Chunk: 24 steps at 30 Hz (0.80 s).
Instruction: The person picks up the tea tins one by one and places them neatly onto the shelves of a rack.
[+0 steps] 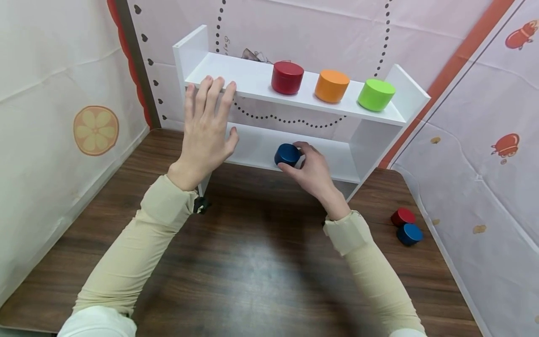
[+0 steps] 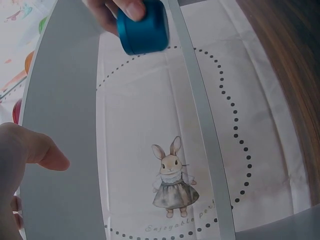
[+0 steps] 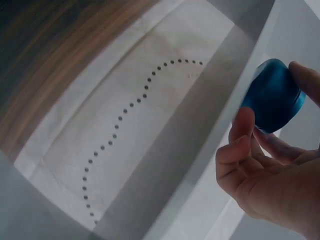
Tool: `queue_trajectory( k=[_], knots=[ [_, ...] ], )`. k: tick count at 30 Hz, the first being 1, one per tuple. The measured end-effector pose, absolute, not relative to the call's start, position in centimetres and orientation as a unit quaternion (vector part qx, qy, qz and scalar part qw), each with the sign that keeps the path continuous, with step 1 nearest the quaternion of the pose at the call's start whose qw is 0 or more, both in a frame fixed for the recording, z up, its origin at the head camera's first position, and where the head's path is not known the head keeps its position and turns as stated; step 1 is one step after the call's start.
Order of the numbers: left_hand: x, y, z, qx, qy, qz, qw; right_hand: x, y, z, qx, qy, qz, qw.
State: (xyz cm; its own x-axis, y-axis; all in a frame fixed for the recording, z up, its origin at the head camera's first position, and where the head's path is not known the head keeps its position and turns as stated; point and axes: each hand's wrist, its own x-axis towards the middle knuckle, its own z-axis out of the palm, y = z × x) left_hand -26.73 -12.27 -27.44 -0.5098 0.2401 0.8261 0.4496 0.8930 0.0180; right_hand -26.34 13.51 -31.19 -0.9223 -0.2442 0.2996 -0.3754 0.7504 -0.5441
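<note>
A blue cylinder point(image 1: 287, 154) is pinched between thumb and fingers of the right hand point(image 1: 313, 173) at the front edge of the lower board of a white shelf point(image 1: 404, 100); whether its base already rests on the board cannot be told, since the fingers cover its right side. In the right wrist view only part of the cylinder point(image 3: 272, 95) is seen past the fingertips point(image 3: 243, 125), and the hand is cut off by the frame.

The left hand point(image 1: 206, 131) is held flat with straight fingers, its fingertips laid against the front edge of the upper board; nothing is grasped by it. In the left wrist view only its thumb point(image 2: 47, 152) is shown.

On the upper board a red cylinder point(image 1: 287, 77), an orange cylinder point(image 1: 331, 85) and a green cylinder point(image 1: 376, 94) are lined up, apart from one another. A small dark object behind the red one is too hidden to be made out. On the table point(image 1: 252, 271), near its right edge, a second red cylinder point(image 1: 403, 216) and a second blue cylinder point(image 1: 409, 234) lie touching.
</note>
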Motion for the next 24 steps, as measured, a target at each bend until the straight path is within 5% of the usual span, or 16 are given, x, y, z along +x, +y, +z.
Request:
queue_trajectory(
  k=[24],
  knots=[
    [-26.6, -12.3, -27.4, -0.201, -0.863, -0.114, 0.448, -27.2, 11.7, -31.5, 0.147, -0.939, 0.289, 0.117]
  ],
)
